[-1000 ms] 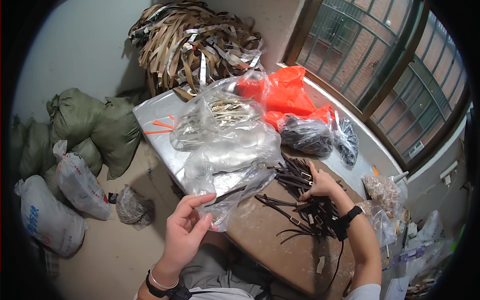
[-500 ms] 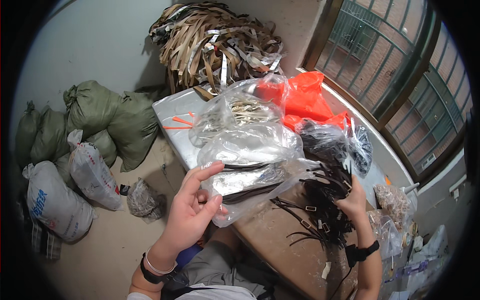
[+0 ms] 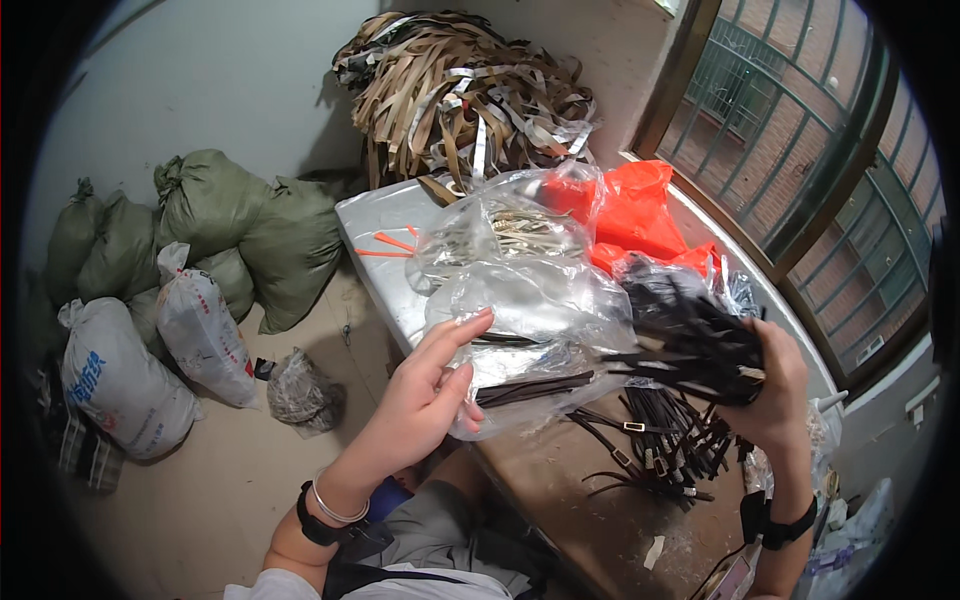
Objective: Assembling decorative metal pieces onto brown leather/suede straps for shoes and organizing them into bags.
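My right hand (image 3: 778, 385) is closed round a bunch of thin black straps (image 3: 700, 335), raised over the table and blurred by motion. The bunch fans out leftward toward a clear plastic bag (image 3: 540, 295). At the bag's near left end, my left hand (image 3: 430, 385) has its thumb and index finger apart; some of its lower fingers are partly hidden by the plastic. Dark straps (image 3: 535, 388) lie along the bag, their ends close to the left thumb. Below the lifted bunch, a loose heap of black straps with small buckles (image 3: 665, 430) spreads on the table.
Farther back on the table (image 3: 375, 215) are a clear bag of pale straps (image 3: 535, 230) and a red plastic bag (image 3: 640, 205). Tan strips (image 3: 460, 100) are piled behind. Green sacks (image 3: 205, 205) and white sacks (image 3: 125, 385) stand on the left floor. A barred window (image 3: 780, 130) borders the right.
My right hand has lifted a bunch of black straps off the heap and swung it up and right. The left hand stays by the bag's end. The whole view has shifted slightly.
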Tool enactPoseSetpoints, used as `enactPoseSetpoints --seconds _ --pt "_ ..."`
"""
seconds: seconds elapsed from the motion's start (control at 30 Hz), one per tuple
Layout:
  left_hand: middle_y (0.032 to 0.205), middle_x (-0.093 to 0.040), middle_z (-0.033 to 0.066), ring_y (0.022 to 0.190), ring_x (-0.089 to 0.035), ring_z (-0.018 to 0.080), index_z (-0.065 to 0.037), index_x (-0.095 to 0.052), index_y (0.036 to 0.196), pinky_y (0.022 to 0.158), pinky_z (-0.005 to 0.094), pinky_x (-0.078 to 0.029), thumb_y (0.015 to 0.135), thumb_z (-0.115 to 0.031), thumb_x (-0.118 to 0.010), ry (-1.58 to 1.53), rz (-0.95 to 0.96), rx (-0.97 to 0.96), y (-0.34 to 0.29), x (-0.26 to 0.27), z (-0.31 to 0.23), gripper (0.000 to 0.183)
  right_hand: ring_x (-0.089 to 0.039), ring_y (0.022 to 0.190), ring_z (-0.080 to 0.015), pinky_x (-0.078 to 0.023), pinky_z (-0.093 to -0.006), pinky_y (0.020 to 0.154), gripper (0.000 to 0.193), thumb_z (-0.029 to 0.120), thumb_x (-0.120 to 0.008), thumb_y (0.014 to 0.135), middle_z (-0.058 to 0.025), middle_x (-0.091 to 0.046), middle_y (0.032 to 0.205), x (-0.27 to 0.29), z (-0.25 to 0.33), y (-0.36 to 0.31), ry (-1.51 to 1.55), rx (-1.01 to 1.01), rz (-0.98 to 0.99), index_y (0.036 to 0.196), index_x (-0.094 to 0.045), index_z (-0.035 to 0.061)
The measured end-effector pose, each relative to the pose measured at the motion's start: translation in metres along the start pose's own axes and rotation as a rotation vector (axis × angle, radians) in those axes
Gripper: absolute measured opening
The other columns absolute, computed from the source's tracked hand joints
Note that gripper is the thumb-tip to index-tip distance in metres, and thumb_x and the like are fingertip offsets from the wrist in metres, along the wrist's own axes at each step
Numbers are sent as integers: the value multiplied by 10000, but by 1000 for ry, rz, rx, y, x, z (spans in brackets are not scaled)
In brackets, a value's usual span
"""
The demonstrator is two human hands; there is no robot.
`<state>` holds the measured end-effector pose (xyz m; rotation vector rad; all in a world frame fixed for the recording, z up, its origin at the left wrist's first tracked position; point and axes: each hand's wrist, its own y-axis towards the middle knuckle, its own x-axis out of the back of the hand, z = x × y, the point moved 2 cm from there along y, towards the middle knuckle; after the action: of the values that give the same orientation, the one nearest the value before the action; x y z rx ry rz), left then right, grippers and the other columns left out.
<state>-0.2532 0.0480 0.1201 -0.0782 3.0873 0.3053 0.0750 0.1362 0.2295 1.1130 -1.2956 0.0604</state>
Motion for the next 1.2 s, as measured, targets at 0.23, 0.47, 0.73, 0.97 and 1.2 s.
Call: enactPoseSetpoints --seconds 0.23,0.47,0.73,0.97,1.2 --pt "1413 -412 87 870 -615 93 -34 -402 1488 694 230 -551 936 -16 -501 -125 75 -169 8 14 14 562 -628 961 -330 -471 -418 859 757 281 -853 569 -128 -638 993 -64 77 70 341 343 478 1242 -574 76" --pt "1552 -374 101 643 -606 67 -131 -388 1519 557 202 -543 879 156 -313 23 67 41 -2 24 6 706 -665 928 -376 -536 -441 774 762 255 -779 590 -167 -677 1003 -222 115 108 439 436 829 1307 -565 116" --pt "1545 -371 122 695 -659 123 -109 -228 1569 635 252 -593 1029 6 -318 -313 177 80 -7 17 -9 559 -605 1138 -362 -465 -451 996 863 423 -820 654 -166 -630 1240 -344 123 115 261 108 504 1389 -491 113" --pt "1600 -280 163 699 -692 174 -30 -277 1540 590 235 -575 1003 -4 -339 -444 -65 -34 23 43 13 542 -391 1382 -421 -300 -393 1165 901 517 -660 894 -309 -417 1465 -238 10 88 622 -109 737 1490 -303 -58" --pt "1580 -346 105 768 -696 166 -89 -284 1551 672 261 -586 1019 -9 -324 -333 27 -74 46 16 16 539 -474 1350 -176 -92 -470 1244 504 501 -632 880 -27 -685 1218 -152 -81 -7 -371 287 883 1309 -611 237"
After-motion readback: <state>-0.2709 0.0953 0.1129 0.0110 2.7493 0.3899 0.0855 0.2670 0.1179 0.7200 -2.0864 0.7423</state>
